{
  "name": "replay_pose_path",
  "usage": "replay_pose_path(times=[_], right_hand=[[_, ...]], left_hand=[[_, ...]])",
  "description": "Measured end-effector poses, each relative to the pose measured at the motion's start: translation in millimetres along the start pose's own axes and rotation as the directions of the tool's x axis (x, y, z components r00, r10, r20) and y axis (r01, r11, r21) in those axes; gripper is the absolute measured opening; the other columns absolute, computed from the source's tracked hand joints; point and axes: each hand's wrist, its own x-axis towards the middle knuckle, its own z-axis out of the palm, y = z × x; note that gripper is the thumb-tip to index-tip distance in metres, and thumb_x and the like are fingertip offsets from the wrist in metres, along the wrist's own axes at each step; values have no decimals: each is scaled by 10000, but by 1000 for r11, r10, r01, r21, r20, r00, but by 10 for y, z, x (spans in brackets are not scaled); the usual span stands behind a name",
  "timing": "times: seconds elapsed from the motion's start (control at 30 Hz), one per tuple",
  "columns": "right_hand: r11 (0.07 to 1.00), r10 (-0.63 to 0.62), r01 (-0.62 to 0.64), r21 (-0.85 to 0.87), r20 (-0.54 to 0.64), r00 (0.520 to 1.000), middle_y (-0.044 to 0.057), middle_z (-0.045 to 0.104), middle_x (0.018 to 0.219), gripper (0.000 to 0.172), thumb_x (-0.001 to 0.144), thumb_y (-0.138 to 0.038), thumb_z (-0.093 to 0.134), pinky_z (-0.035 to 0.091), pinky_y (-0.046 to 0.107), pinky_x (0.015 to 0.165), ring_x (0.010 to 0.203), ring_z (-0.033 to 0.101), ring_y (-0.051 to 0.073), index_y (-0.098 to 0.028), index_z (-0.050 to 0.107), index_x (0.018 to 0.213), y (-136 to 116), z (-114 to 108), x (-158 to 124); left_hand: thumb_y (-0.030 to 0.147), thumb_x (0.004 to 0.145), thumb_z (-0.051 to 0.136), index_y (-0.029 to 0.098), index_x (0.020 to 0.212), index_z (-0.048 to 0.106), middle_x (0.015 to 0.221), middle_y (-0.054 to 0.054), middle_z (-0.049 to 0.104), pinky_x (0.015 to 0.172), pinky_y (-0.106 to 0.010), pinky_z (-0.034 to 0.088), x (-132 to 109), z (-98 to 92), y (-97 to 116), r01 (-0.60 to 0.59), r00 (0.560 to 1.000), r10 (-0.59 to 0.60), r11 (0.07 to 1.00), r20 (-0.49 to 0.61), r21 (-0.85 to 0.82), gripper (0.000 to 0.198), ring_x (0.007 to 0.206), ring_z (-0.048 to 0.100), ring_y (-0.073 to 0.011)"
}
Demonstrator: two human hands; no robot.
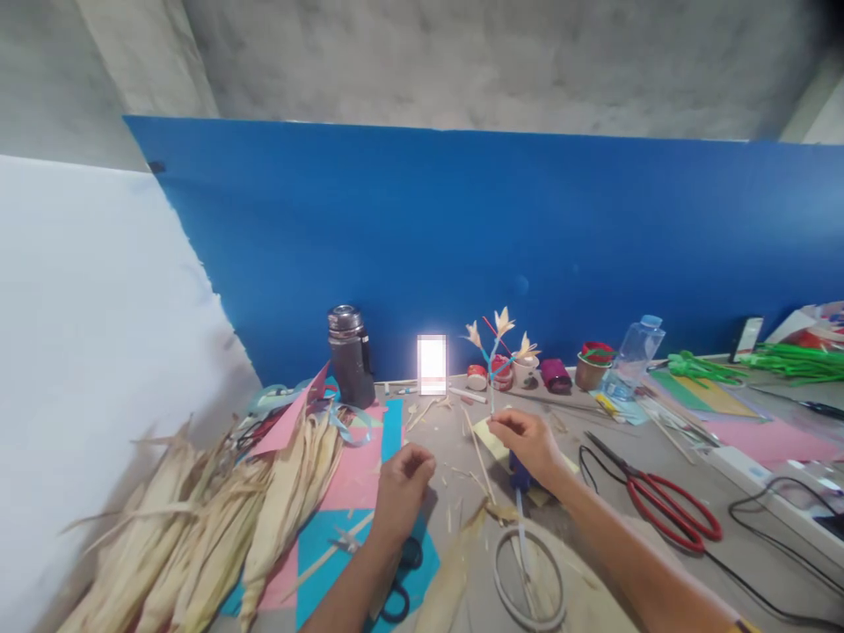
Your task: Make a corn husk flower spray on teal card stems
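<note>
Flower stem (493,356) w/ 3 husk blooms stands upright at tabletop (659,457) centre; your right hand (527,440) pinches its base, prob. to steady it. Left hand (402,483) is loosely curled, can't tell if holding anything, above black scissors (405,576). Husks (198,519) lie left.

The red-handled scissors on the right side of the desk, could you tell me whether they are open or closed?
Closed, or nearly so: the red-handled scissors lie flat on the desk, dark blades together in one line, handle loops side by side.
</note>
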Motion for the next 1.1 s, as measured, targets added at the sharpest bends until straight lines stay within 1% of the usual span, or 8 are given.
replay_pose_path(times=[0.13,0.3,0.43,0.5,0.63,0.77,0.97,1.1], right_hand=[[987,-107,116,-107,85,991,29,645,693,243,816,-378,593,425,240,552,608,544,148,-172,698,741,86,7,-69],[963,-190,211,-164,137,972,37,646,724,207,844,-324,574,437,251,587,644,564,153,-171,698,781,57,11,-151],[945,-241,269,-186,161,957,29,643,737,162,856,-272,567,435,251,611,653,575,145,-184,678,779,14,24,-206],[936,-266,295,-191,167,950,22,636,733,150,860,-251,561,431,246,616,652,574,139,-188,673,783,15,35,-228],[910,-317,353,-216,186,930,25,638,739,154,868,-243,551,422,244,612,663,576,145,-193,673,789,38,81,-267],[886,-360,390,-251,157,920,29,644,716,149,863,-271,565,418,260,606,651,576,157,-205,673,784,21,146,-305],[872,-376,392,-295,110,920,16,631,660,140,830,-257,595,404,258,586,604,555,145,-207,660,717,-53,198,-358],[885,-347,361,-295,98,933,8,622,647,129,813,-231,606,391,248,576,611,554,140,-204,653,696,-41,232,-389]], left_hand=[[445,809,554,199,700,497,476,70,470,410,-198,299,-42,61,-56,48,994,-42,997,98,-55,275,379,390,-81],[432,905,435,204,596,451,415,56,418,482,-227,342,-118,94,-44,-78,990,61,989,131,128,384,418,403,-105],[265,825,527,192,746,657,672,-8,641,606,-247,416,-135,119,-22,-166,981,136,957,139,240,168,606,541,-135],[205,769,547,197,814,712,779,-28,687,662,-257,439,-129,140,-24,-177,980,149,954,128,241,171,689,579,-150],[263,762,579,184,759,698,689,-16,645,580,-243,426,-139,170,-6,-116,987,101,986,127,116,142,601,549,-134],[418,870,471,176,703,595,551,13,567,461,-226,363,-200,192,34,-17,979,27,999,204,-48,319,433,453,-97],[394,720,678,171,814,600,661,20,588,474,-202,385,-231,243,2,3,993,15,988,120,-155,255,481,473,-75],[456,772,623,174,823,562,556,44,548,432,-192,332,-232,238,0,89,982,-47,969,181,-230,294,411,424,-66]])
